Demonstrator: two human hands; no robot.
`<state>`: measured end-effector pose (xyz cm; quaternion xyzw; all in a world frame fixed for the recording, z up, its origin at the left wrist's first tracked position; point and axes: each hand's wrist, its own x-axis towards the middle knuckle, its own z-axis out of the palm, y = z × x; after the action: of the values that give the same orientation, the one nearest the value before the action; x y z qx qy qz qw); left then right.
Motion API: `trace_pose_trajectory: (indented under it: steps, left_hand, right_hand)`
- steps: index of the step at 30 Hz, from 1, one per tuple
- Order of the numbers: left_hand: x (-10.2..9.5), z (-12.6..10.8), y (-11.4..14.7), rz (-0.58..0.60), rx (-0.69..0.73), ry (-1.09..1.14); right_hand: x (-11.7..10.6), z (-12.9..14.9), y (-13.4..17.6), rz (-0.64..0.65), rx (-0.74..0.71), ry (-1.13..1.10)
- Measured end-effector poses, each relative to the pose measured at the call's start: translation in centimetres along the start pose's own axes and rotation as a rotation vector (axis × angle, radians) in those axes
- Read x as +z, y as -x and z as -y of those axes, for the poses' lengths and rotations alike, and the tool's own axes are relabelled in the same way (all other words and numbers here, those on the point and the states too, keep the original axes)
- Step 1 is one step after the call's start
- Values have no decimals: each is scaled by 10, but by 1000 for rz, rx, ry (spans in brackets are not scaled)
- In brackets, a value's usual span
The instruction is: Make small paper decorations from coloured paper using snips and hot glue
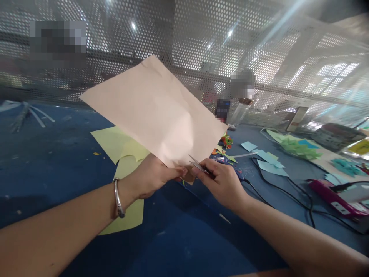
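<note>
A large sheet of pale pinkish paper [144, 104] is held up and tilted above the table, creased toward its near corner. My left hand [154, 175] pinches that near edge between thumb and fingers; a silver bracelet [117, 198] circles the wrist. In my right hand [220, 181] is a pair of scissors [201, 168], its blades parted and pointing up-left at the paper's near corner. The scissor handles are mostly covered by my fingers. Beneath the left hand and the sheet lies yellow paper [129, 215] with curved cut edges.
Light-blue paper pieces [271, 167] and green paper cutouts [300, 148] lie at right. A magenta power strip [337, 200] with black cables [308, 202] sits at the right edge. Perforated metal panels [196, 38] stand behind the blue table [57, 161]. White strips [37, 115] lie far left.
</note>
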<state>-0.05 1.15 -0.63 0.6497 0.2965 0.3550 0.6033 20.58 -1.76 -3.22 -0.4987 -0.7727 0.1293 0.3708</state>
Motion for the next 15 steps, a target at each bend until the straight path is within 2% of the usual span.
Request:
trace_pose_trajectory:
  steps: [7, 11, 15]
  left_hand:
    - [0, -9, 2, -34, 76, -185]
    - [-1, -7, 1, -88, 124, -246]
    - [0, -7, 1, -206, 86, -284]
  right_hand:
    - [-4, 2, -4, -56, 103, -43]
    - [-4, 1, -4, -28, 161, -224]
    - [-1, -2, -3, -8, 200, -413]
